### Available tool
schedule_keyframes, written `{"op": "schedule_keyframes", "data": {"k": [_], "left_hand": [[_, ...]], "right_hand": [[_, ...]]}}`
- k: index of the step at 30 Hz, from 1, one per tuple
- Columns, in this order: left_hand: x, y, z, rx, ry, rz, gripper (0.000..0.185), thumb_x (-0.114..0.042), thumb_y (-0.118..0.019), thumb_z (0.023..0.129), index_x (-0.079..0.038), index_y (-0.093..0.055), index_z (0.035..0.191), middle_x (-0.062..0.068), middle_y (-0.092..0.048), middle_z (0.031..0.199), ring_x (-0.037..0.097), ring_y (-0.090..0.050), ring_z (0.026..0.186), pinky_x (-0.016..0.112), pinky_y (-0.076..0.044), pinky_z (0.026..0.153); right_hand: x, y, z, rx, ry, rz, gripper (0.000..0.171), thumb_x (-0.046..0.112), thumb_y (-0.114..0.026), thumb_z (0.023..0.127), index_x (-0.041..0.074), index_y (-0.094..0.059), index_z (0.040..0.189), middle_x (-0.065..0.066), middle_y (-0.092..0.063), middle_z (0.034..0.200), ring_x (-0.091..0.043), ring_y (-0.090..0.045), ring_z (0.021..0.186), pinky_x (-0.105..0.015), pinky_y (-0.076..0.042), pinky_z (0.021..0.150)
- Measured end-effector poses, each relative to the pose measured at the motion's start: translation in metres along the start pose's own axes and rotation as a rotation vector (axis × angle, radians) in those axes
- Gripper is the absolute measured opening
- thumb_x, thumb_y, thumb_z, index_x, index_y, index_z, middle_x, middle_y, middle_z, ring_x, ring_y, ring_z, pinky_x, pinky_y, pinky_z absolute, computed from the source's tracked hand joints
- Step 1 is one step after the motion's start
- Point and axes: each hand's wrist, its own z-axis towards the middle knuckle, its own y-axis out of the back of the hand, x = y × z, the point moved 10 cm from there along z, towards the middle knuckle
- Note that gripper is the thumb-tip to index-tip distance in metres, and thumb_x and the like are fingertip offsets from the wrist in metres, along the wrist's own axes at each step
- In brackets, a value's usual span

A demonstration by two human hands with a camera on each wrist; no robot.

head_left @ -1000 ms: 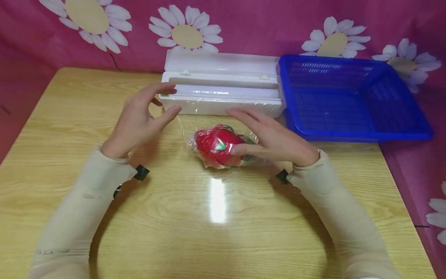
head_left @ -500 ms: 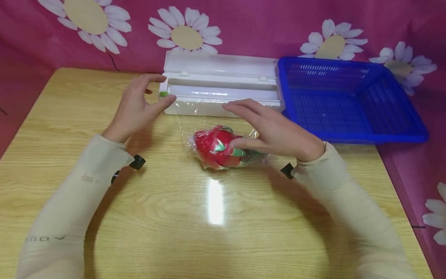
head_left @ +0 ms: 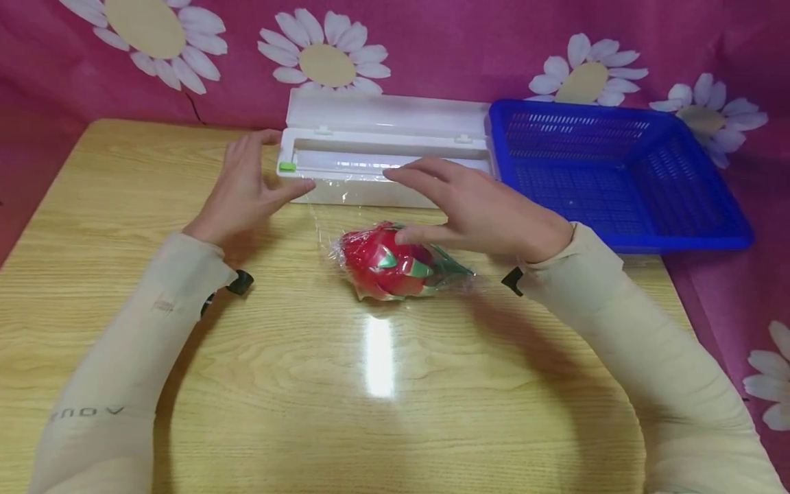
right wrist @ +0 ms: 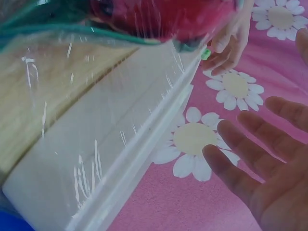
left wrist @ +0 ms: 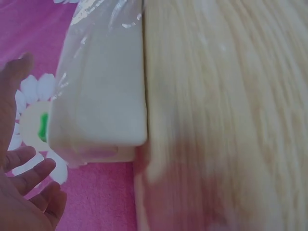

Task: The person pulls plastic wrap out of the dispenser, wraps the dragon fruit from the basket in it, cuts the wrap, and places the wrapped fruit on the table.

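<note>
A red dragon fruit with green scale tips (head_left: 385, 264), wrapped in clear plastic film, lies on the wooden table. Behind it a white cling film dispenser (head_left: 364, 192) has its lid raised, showing the roll (head_left: 407, 163). A sheet of film (head_left: 333, 216) runs from the dispenser's front down to the fruit. At the dispenser's left end, beside the green slider (head_left: 287, 167), my left hand (head_left: 237, 189) is spread, thumb near the front corner. My right hand (head_left: 475, 209) hovers palm down over fruit and dispenser, its fingers straight and apart in the right wrist view.
To the right of the dispenser stands a blue plastic basket (head_left: 623, 243), close against its end. A pink cloth with white daisies (head_left: 432, 41) hangs behind the table (head_left: 278, 398). Black straps show under both sleeves.
My right hand has lifted back and up off the fruit toward the dispenser. My left hand has drawn left a little, uncovering the green slider. Fruit and dispenser stay in place.
</note>
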Motion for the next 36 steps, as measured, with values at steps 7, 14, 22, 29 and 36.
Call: {"op": "schedule_keyframes", "data": {"k": [7,14,22,29,36], "left_hand": [[0.004,0.0,0.005,-0.004,-0.02,0.049,0.098,-0.06,-0.076,0.086,-0.009,-0.033,0.157,0.015,-0.041,0.159,0.034,-0.03,0.143,0.057,-0.031,0.12],[0.005,-0.001,0.013,-0.006,-0.073,0.101,0.097,-0.056,-0.079,0.086,-0.004,-0.035,0.155,0.019,-0.045,0.155,0.039,-0.032,0.143,0.056,-0.023,0.123],[0.008,-0.006,0.018,0.03,-0.062,0.157,0.1,-0.061,-0.075,0.087,-0.005,-0.031,0.159,0.021,-0.041,0.159,0.041,-0.03,0.146,0.06,-0.021,0.122],[0.012,-0.01,0.018,0.058,-0.056,0.239,0.11,-0.07,-0.066,0.089,-0.002,-0.021,0.163,0.027,-0.035,0.163,0.044,-0.028,0.146,0.063,-0.019,0.119],[0.009,-0.01,0.017,0.043,-0.08,0.327,0.105,-0.074,-0.06,0.091,-0.002,-0.027,0.16,0.028,-0.038,0.159,0.047,-0.03,0.146,0.065,-0.015,0.117]], "right_hand": [[0.005,0.01,0.017,-0.007,0.068,-0.055,0.08,0.057,-0.066,0.096,0.011,-0.043,0.157,-0.012,-0.058,0.148,-0.027,-0.06,0.132,-0.047,-0.051,0.114],[0.008,0.013,0.039,0.035,0.058,-0.095,0.081,0.06,-0.064,0.095,0.014,-0.042,0.158,-0.012,-0.061,0.144,-0.029,-0.063,0.127,-0.049,-0.053,0.11],[0.002,0.007,0.061,0.092,0.027,-0.079,0.079,0.06,-0.061,0.098,0.015,-0.041,0.159,-0.013,-0.06,0.144,-0.03,-0.062,0.127,-0.05,-0.051,0.112],[-0.005,0.001,0.082,0.09,0.029,-0.097,0.077,0.06,-0.06,0.099,0.011,-0.044,0.156,-0.015,-0.063,0.139,-0.029,-0.066,0.112,-0.049,-0.052,0.108],[-0.014,-0.009,0.098,0.14,0.015,-0.131,0.077,0.061,-0.058,0.099,0.011,-0.044,0.157,-0.014,-0.063,0.136,-0.029,-0.066,0.109,-0.05,-0.053,0.108]]}}
